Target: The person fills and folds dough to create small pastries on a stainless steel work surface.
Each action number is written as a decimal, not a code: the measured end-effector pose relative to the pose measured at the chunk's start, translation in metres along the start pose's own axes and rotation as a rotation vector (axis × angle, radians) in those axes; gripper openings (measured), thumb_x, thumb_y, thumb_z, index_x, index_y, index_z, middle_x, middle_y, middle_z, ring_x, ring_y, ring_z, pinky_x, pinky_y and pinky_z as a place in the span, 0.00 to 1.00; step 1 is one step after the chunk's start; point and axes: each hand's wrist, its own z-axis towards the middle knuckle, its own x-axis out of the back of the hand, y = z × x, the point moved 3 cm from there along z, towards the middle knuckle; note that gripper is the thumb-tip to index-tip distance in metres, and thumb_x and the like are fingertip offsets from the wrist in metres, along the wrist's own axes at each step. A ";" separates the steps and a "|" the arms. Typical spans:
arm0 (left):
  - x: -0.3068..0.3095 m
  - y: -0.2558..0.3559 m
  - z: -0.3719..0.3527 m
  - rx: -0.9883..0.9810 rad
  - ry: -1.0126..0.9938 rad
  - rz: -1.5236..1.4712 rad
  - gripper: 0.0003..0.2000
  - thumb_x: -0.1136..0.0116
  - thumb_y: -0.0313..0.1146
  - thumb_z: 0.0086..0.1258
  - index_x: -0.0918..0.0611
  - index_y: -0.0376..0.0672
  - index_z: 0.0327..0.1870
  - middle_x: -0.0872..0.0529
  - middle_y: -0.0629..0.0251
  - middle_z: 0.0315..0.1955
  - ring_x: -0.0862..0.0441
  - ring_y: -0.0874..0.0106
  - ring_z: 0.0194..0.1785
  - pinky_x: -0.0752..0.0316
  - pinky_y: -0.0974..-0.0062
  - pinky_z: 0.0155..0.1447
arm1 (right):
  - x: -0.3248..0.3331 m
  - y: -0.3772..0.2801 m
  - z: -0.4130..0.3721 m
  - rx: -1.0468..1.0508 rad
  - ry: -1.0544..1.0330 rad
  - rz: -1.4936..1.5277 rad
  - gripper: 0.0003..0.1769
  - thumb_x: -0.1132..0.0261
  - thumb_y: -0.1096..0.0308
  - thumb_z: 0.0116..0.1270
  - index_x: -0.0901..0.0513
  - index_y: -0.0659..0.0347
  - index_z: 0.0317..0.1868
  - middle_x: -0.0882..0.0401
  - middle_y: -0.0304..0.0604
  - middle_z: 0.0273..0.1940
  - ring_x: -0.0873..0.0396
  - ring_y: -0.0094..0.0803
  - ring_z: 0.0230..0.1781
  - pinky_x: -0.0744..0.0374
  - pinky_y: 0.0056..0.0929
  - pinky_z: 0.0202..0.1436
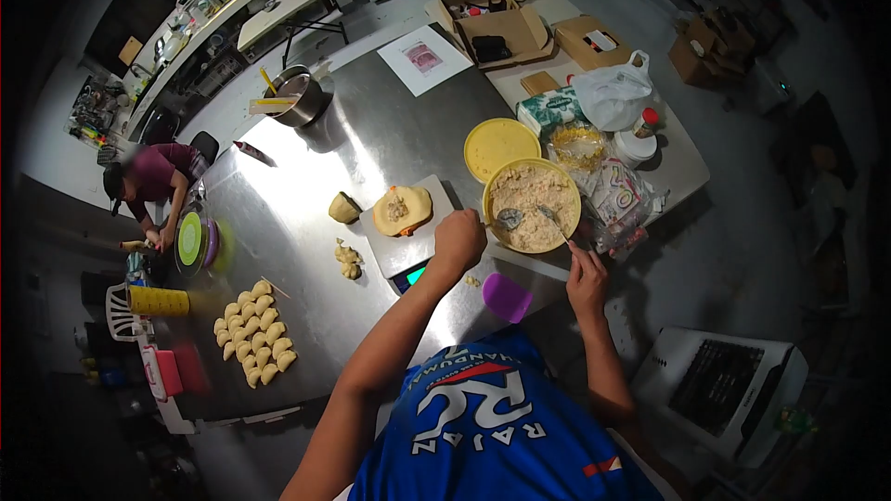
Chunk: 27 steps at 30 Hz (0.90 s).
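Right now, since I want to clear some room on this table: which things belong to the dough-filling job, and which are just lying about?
In use: left hand with spoon, right hand with utensil, bowl of filling, filled dough, scale.
Lying about: yellow lid, plastic bag, open box, metal pot.

Both arms outstretched — left hand point(459, 239) fisted, right hand point(587, 280) in pinching grip.

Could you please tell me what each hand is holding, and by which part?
The left hand holds a spoon by its handle; the right hand holds a second utensil by its handle end.
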 end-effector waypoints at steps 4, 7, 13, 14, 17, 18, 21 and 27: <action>0.004 0.006 -0.005 -0.008 0.042 -0.164 0.10 0.41 0.33 0.61 0.20 0.33 0.33 0.17 0.44 0.27 0.17 0.48 0.34 0.22 0.55 0.40 | -0.005 0.002 -0.005 0.025 0.040 0.062 0.15 0.43 0.78 0.66 0.18 0.63 0.52 0.24 0.50 0.31 0.23 0.48 0.30 0.25 0.40 0.33; -0.006 0.004 -0.010 0.031 0.111 -0.333 0.12 0.39 0.35 0.62 0.22 0.33 0.35 0.17 0.43 0.25 0.18 0.47 0.33 0.23 0.54 0.39 | -0.004 -0.001 -0.003 0.035 0.080 0.066 0.15 0.43 0.78 0.67 0.18 0.63 0.53 0.24 0.51 0.30 0.23 0.49 0.30 0.25 0.41 0.33; 0.001 -0.017 -0.024 0.174 0.319 -0.565 0.15 0.46 0.40 0.71 0.24 0.34 0.42 0.19 0.47 0.30 0.20 0.50 0.35 0.26 0.58 0.43 | 0.000 -0.016 0.018 -0.028 -0.070 0.023 0.15 0.42 0.73 0.67 0.18 0.61 0.53 0.22 0.52 0.36 0.23 0.50 0.36 0.24 0.42 0.39; 0.002 -0.032 -0.029 0.208 0.454 -0.643 0.15 0.49 0.40 0.72 0.24 0.34 0.44 0.19 0.48 0.33 0.20 0.51 0.37 0.27 0.59 0.45 | 0.016 -0.040 0.023 0.117 0.078 -0.142 0.15 0.42 0.73 0.67 0.18 0.62 0.52 0.22 0.51 0.37 0.23 0.50 0.38 0.24 0.42 0.41; 0.005 -0.102 -0.043 0.277 0.714 -0.724 0.15 0.54 0.38 0.75 0.22 0.36 0.49 0.20 0.49 0.44 0.21 0.53 0.47 0.28 0.63 0.51 | 0.029 -0.101 0.022 0.252 0.101 0.101 0.12 0.41 0.71 0.66 0.18 0.64 0.47 0.21 0.51 0.39 0.22 0.49 0.42 0.24 0.40 0.48; -0.002 -0.132 -0.045 0.335 0.742 -0.686 0.15 0.54 0.38 0.75 0.22 0.35 0.49 0.20 0.49 0.44 0.21 0.53 0.47 0.28 0.63 0.52 | 0.018 -0.116 0.013 0.239 -0.042 0.367 0.11 0.41 0.72 0.66 0.18 0.65 0.46 0.20 0.52 0.39 0.21 0.49 0.42 0.23 0.40 0.48; -0.003 -0.174 -0.050 0.418 0.746 -0.513 0.15 0.55 0.36 0.76 0.21 0.35 0.49 0.20 0.50 0.44 0.22 0.53 0.47 0.29 0.62 0.53 | -0.052 -0.175 -0.007 0.104 -0.723 0.838 0.12 0.41 0.72 0.67 0.17 0.62 0.49 0.16 0.52 0.42 0.18 0.45 0.42 0.22 0.37 0.49; -0.031 -0.187 -0.048 0.025 0.634 -0.216 0.20 0.52 0.31 0.69 0.26 0.34 0.60 0.25 0.44 0.58 0.27 0.47 0.60 0.33 0.56 0.64 | -0.234 -0.169 0.028 0.196 -0.079 0.307 0.27 0.39 0.66 0.65 0.30 0.63 0.64 0.27 0.52 0.54 0.26 0.47 0.51 0.27 0.43 0.55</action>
